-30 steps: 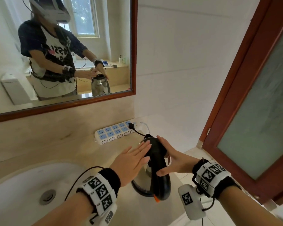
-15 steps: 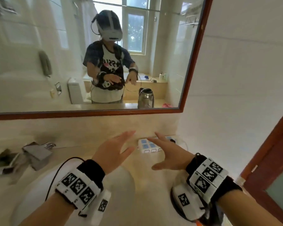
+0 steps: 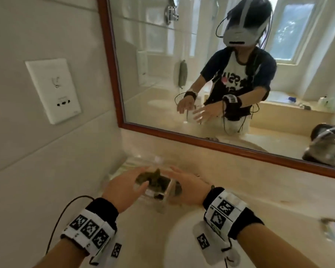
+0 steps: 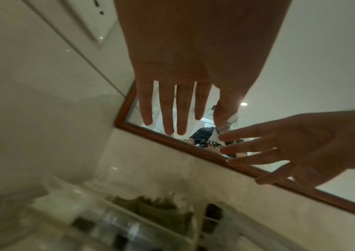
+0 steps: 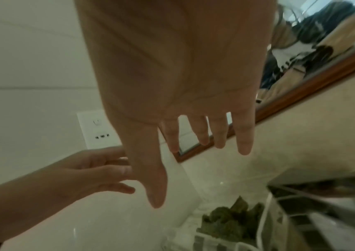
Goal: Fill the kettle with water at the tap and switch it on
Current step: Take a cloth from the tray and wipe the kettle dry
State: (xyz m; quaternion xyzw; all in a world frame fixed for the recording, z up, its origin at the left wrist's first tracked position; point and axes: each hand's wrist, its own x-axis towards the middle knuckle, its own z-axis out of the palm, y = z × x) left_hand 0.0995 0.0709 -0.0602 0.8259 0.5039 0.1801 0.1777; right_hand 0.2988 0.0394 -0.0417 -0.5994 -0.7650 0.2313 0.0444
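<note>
The steel kettle with its black lid shows only as a reflection (image 3: 326, 149) at the mirror's far right edge; the kettle itself is out of frame. My left hand (image 3: 127, 183) and right hand (image 3: 187, 184) are both empty, fingers straight and spread. They hover on either side of a clear plastic container (image 3: 157, 187) holding green stuff, at the counter's back left corner. The left wrist view shows the left hand (image 4: 178, 101) above that container (image 4: 150, 217). From the right wrist, the right hand (image 5: 193, 129) is also above it. No tap is visible.
The white sink basin (image 3: 182, 240) lies below my right wrist. A wood-framed mirror (image 3: 201, 140) runs along the back wall. A white wall socket plate (image 3: 54, 89) is on the left tiled wall. A blurred object with blue (image 3: 334, 230) sits at the right edge.
Both hands let go of the kettle and swung left across the sink to the clear container. The view turned left, so the kettle is gone from direct sight.
</note>
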